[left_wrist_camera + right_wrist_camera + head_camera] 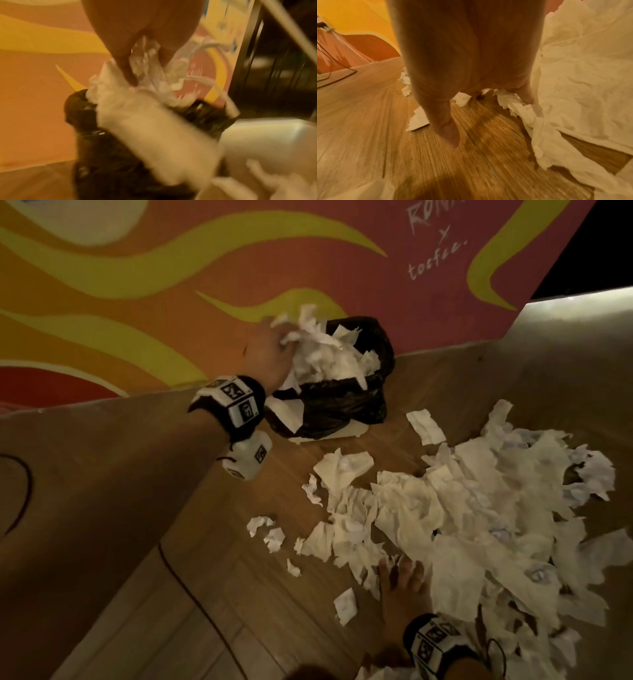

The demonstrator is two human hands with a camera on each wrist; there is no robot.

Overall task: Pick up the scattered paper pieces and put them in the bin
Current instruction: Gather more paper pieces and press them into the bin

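Many torn paper pieces are heaped on the right of the wood-plank floor, which is bounded far off by an orange and yellow painted wall. A crumpled wad is clutched by the left hand over the black-lined bin at the wall. The right hand is spread flat, fingers reaching the near pile.

You see white paper pieces, a black-lined bin, a wood-grain brown floor, and an orange-pink wall with yellow swirls.
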